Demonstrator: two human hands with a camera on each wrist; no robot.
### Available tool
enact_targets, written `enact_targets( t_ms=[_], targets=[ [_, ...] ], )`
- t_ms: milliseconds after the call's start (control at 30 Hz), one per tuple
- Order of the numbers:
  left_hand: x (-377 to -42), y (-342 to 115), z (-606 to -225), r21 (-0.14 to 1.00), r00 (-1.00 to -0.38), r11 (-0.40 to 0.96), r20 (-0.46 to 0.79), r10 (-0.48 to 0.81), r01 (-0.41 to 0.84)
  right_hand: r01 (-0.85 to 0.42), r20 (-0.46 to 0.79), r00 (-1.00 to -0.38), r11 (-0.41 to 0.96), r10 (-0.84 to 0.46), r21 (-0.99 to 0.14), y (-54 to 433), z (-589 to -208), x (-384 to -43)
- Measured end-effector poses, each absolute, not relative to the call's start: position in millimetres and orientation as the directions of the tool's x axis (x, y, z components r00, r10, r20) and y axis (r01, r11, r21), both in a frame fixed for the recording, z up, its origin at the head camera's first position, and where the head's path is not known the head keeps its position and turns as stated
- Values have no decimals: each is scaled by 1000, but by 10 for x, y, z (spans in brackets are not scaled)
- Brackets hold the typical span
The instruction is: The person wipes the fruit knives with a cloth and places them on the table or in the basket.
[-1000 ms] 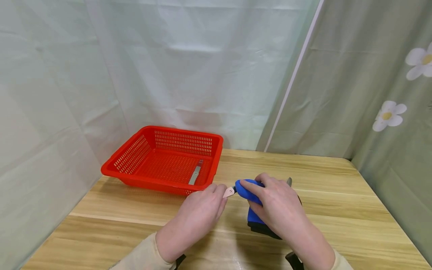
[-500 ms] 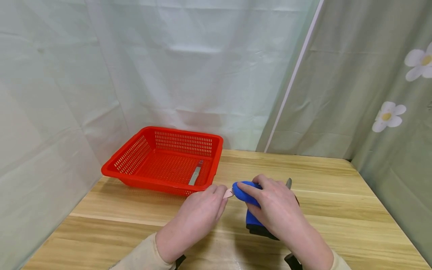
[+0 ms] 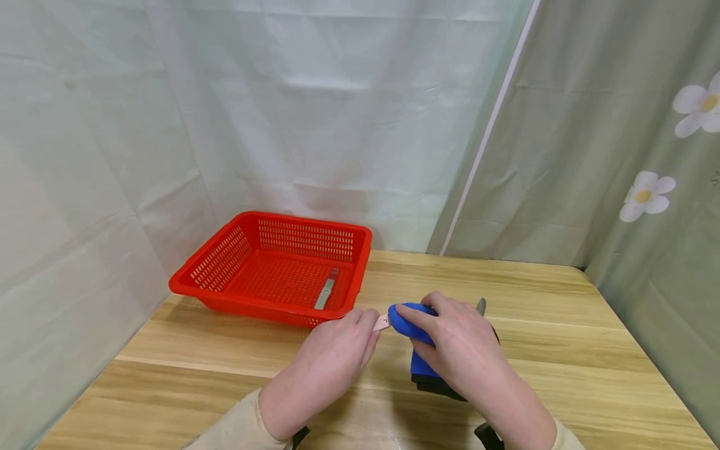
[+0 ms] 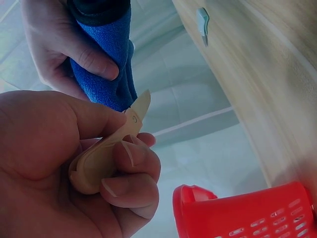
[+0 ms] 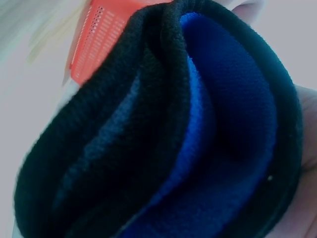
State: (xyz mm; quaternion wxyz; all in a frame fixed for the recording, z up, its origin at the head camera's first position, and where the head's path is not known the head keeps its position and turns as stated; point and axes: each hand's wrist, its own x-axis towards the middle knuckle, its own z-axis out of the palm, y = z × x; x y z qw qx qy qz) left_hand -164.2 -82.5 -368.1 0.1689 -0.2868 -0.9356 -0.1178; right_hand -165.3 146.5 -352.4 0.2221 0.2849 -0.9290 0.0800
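Note:
My left hand (image 3: 337,347) holds a folding knife (image 4: 99,161) by its pale beige handle, fingers curled round it. In the left wrist view its short blade (image 4: 142,102) is folded out and points at the cloth. My right hand (image 3: 458,340) grips a bunched blue cloth (image 3: 407,322) with black edging, which covers the blade in the head view. Folds of the cloth (image 5: 237,99) fill most of the right wrist view. Part of another thing with a grey tip (image 3: 482,305) shows on the table behind my right hand, mostly hidden by it.
A red plastic basket (image 3: 270,310) stands at the back left, close to my left hand. Inside it lies a narrow grey knife-like piece (image 3: 325,292). The wooden table (image 3: 562,356) runs back to pale curtains (image 3: 337,125).
My right hand has shifted slightly left with the cloth, so the cloth sits closer to the knife's pivot. My left hand has stayed nearly still.

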Motion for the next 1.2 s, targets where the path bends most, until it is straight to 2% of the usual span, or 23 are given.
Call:
enact_targets(
  t_ms=[900,1200],
  targets=[
    [-1628,-835,-3634,147,-787,808,378,488,571,-513,483,-763,857,-429,-50,1591,-3490,-1742],
    [-1634,-840,-3662,127,-755,797,434,491,591,-495,484,-775,867,-406,-66,1650,-3488,-1776]
  ],
)
